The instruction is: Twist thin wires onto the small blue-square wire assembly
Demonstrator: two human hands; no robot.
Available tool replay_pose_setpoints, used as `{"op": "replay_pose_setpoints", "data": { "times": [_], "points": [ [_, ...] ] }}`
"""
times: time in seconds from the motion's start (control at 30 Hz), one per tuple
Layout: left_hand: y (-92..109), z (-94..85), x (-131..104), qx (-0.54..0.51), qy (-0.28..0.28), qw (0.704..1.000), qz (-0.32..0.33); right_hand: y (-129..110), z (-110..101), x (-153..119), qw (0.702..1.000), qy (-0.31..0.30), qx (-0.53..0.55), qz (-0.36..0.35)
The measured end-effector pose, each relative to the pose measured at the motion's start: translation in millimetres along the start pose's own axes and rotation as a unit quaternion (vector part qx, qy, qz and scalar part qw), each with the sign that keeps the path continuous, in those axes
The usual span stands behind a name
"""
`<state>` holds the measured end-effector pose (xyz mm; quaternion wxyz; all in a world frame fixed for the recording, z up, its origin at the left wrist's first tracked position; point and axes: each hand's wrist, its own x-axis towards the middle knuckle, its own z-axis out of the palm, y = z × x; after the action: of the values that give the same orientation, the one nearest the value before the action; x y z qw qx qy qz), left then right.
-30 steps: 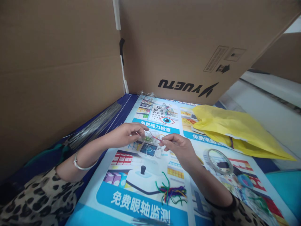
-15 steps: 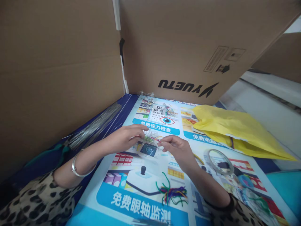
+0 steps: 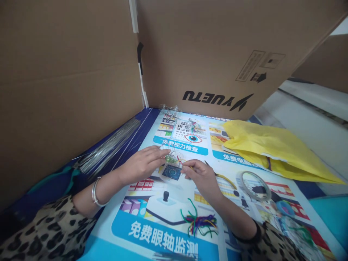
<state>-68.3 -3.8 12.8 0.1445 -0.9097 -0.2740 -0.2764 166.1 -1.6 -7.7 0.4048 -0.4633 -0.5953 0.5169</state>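
Cardboard walls (image 3: 67,72) enclose the bench on the left and back; a printed poster (image 3: 163,228) covers the surface, with a white floor strip visible beyond at the right. On the poster: a yellow plastic bag (image 3: 272,148) at right, a bundle of straight silver wires (image 3: 108,146) at left along the cardboard, a roll of clear tape (image 3: 254,185) near the right forearm, a loose heap of coloured cords (image 3: 199,221) below the hands, a small tangle of finished wire pieces (image 3: 187,125) toward the back. Both hands meet over the poster's centre on a small wire-and-bead piece (image 3: 172,158). Left hand (image 3: 141,165): fingers closed on the piece, pinning it just above the poster. Right hand (image 3: 199,175): fingertips pinched shut on a thin red strand end coming off the piece. Judgement: a threading or twisting step is in hand; the next move likely calls for a steady left-hand hold and fine fingertip control at the right. Bead detail too small to resolve.
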Motion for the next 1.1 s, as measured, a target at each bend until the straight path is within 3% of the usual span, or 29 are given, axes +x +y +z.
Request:
{"op": "replay_pose_setpoints", "data": {
  "times": [0.23,0.53,0.77,1.1],
  "points": [
    [-6,6.9,-10,0.054,0.006,0.997,0.062,10,4,-3,0.998,-0.003,-0.064,-0.022],
    [-16,15.0,-19,0.041,0.024,0.998,0.029,8,3,-5,0.979,-0.024,-0.163,-0.118],
    [-16,16.2,-20,0.057,0.034,0.997,0.027,17,4,-5,0.994,0.025,-0.100,-0.047],
    [-16,16.6,-21,0.049,0.044,0.998,0.021,15,0,-2,0.988,0.036,-0.141,-0.052]
  ]
}}
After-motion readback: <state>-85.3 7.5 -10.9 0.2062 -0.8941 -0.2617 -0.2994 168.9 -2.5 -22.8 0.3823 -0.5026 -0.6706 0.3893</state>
